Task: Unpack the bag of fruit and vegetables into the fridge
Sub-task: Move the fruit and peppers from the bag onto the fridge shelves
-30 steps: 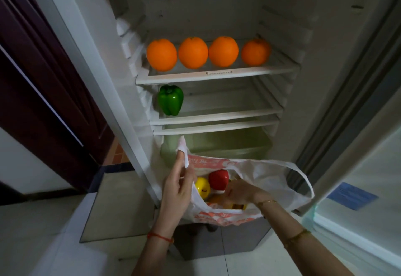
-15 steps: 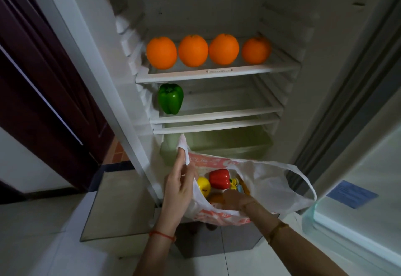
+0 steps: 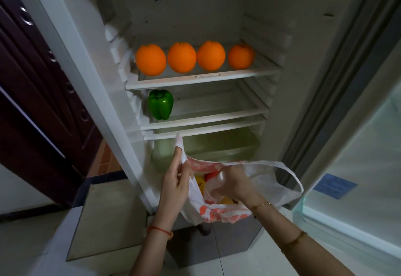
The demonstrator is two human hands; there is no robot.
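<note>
A white plastic bag (image 3: 219,215) with orange print hangs open in front of the fridge's lower part. My left hand (image 3: 175,182) pinches its left handle and holds it up. My right hand (image 3: 233,183) is in the bag's mouth, its fingers curled round a red fruit (image 3: 210,175) that it mostly hides. A yellow fruit (image 3: 199,184) and another yellow-orange piece (image 3: 226,200) lie inside. Several oranges (image 3: 181,57) stand in a row on the top shelf (image 3: 204,79). A green pepper (image 3: 160,104) sits at the left of the shelf below.
Under the shelves is a pale green crisper drawer (image 3: 219,145). The open fridge door (image 3: 358,167) stands at the right. A dark wooden door (image 3: 32,102) is at the left, and a low grey box (image 3: 104,219) stands on the tiled floor.
My right hand has come up from deep in the bag to its mouth and now covers the red fruit. My left hand keeps hold of the handle.
</note>
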